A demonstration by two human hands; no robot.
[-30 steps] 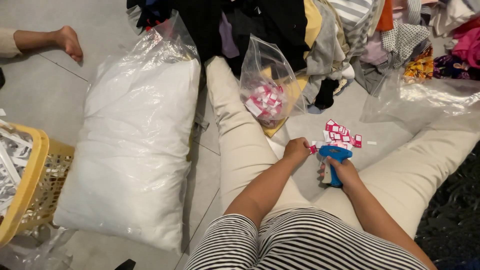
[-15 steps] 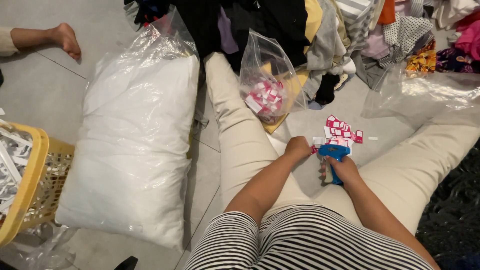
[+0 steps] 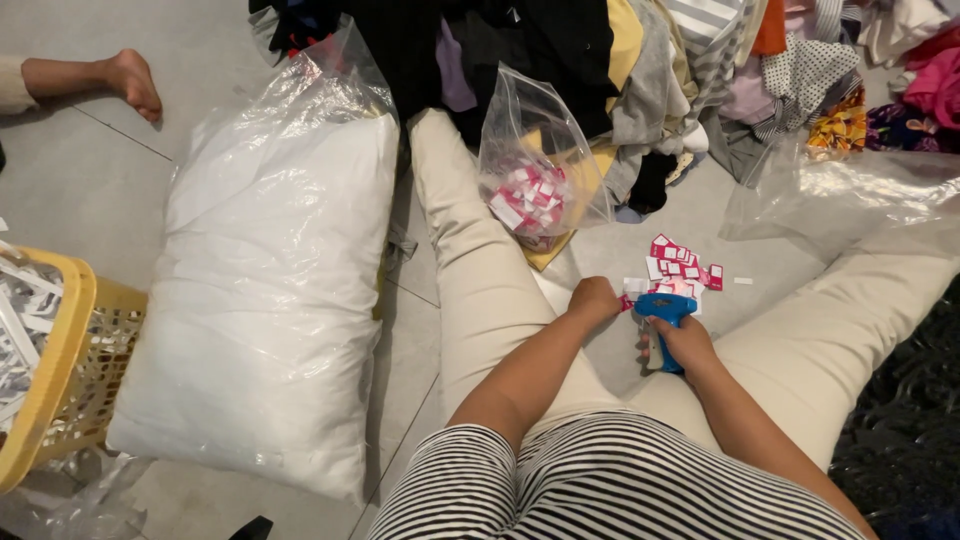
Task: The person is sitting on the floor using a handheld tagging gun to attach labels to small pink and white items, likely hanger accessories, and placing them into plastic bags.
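While two hands (image 3: 594,297) (image 3: 683,343) meet, one blue tagging gun (image 3: 664,312) shows.

Tagging gun (image 3: 662,312) between legs; tags (image 3: 682,266) beyond it; stuffed bag (image 3: 270,290) left; basket (image 3: 60,380) far left.

yellow basket (image 3: 70,370) cut off left, tag gun (image 3: 663,312) half hidden by right hand (image 3: 685,345)
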